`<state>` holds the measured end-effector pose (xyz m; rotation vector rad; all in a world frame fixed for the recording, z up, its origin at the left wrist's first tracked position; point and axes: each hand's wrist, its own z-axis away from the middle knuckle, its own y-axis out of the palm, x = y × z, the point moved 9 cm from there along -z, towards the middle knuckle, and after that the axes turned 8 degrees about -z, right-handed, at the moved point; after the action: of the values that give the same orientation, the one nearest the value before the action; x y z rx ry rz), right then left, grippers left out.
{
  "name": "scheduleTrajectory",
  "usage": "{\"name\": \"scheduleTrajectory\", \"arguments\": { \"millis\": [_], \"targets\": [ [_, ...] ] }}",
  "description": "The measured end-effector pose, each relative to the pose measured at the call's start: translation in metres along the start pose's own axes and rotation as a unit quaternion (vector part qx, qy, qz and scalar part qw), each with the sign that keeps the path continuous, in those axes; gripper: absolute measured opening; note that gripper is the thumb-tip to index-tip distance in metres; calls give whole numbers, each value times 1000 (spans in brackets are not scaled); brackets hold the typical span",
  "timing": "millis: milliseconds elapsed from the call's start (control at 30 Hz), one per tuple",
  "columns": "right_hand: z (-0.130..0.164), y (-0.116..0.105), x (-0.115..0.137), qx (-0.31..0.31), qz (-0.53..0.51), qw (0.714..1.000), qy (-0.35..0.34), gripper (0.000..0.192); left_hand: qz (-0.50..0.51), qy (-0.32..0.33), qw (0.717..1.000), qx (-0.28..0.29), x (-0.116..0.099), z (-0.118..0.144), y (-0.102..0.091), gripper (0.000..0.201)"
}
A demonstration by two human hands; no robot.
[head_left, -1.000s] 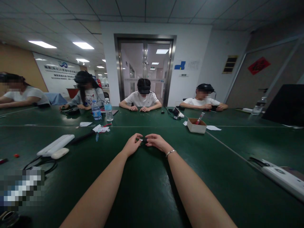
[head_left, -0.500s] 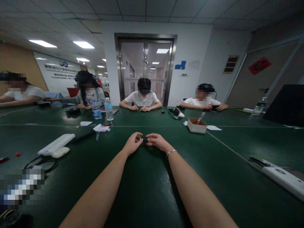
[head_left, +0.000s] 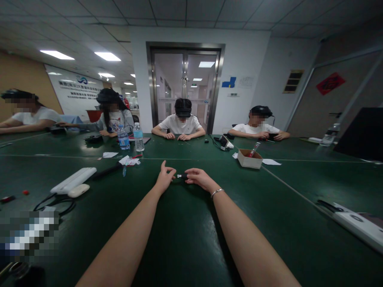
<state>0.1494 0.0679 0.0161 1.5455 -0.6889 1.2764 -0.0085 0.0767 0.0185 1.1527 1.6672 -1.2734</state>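
Note:
My right hand (head_left: 200, 178) is closed with its fingertips round a small dark stick (head_left: 182, 176). A bright silvery end of the stick points left toward the other hand; its kind is too small to make out. A short gap to the left of that end, my left hand (head_left: 165, 178) is raised over the table with one finger pointing up. Its thumb and another fingertip come together in a pinch, and what lies between them, if anything, cannot be seen. Both forearms reach forward over the dark green table (head_left: 185, 239).
On the left lie a white power bank-like block (head_left: 73, 180), a white mouse-shaped item (head_left: 79, 190) and cables. Two water bottles (head_left: 139, 137) stand beyond paper scraps (head_left: 129, 160). An open box (head_left: 250, 159) is at right, with a white power strip (head_left: 356, 221) nearer. Several people sit opposite.
My left hand has drawn away to the left from the small dark stick, and one finger now points up. The silvery end shows more clearly. My right hand keeps its hold.

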Motion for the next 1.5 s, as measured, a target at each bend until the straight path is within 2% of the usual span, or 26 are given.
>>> {"name": "scheduleTrajectory", "arguments": {
  "millis": [167,267,467,800,1100,1300,1500],
  "targets": [
    [-2,-1,-1,4,2,1000,-6,20,-68,80,991,82,-12,8,17,52],
    [-3,-2,-3,4,-1,1000,-5,20,-94,101,987,85,-18,13,19,45],
    [-4,-2,-3,7,-4,1000,-3,21,-95,101,985,103,-23,14,21,36],
    [-3,-2,-2,3,-2,1000,-6,21,-126,112,982,89,-23,13,18,33],
    [-2,-3,-2,-6,-1,1000,-5,19,-105,88,984,115,-22,16,22,30],
    [-3,-3,-3,-2,-8,1000,-4,21,-89,73,988,99,-21,15,19,35],
    [-2,-2,-1,-3,0,1000,-3,21,-115,110,984,83,-25,14,17,35]
  ]
}}
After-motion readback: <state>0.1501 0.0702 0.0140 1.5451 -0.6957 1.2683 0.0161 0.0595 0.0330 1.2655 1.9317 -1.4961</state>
